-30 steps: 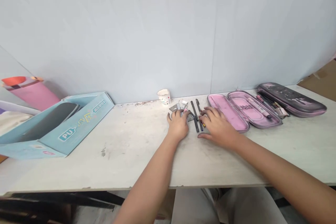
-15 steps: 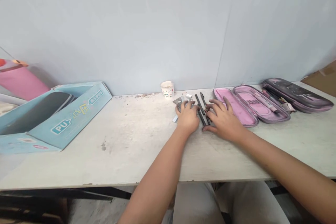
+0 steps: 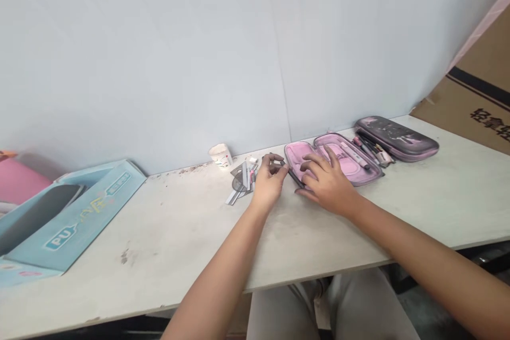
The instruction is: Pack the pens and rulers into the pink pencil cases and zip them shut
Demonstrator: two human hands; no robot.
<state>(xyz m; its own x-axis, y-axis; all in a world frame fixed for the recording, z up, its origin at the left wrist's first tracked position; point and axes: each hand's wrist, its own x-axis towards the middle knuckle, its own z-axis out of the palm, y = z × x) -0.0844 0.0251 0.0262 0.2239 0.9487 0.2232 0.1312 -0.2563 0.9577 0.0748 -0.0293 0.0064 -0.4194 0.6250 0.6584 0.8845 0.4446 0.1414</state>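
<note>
A black pen (image 3: 294,176) lies slantwise between my two hands, in front of the open pink pencil case. My left hand (image 3: 269,183) is closed, with thumb and fingers pinching the pen's upper left end. At its lower right end, the thumb and index finger of my right hand (image 3: 329,183) close around the pen, while the other fingers spread toward the pencil case (image 3: 300,150). A grey protractor (image 3: 239,179), rulers (image 3: 235,195) and a white eraser (image 3: 253,160) lie just left of my left hand, with a small pink item among them.
A paper cup (image 3: 221,156) stands by the wall. A pink marker (image 3: 354,155) lies in the pencil case. Several pens (image 3: 370,147) sit beside a closed black case (image 3: 398,138) on the right. A blue box (image 3: 91,212) is at left, a cardboard box (image 3: 474,85) at far right.
My view has turned to the right. The several pens that lay loose under my hands no longer show separately; one black pen shows between them. My left hand has moved off the protractor and rulers.
</note>
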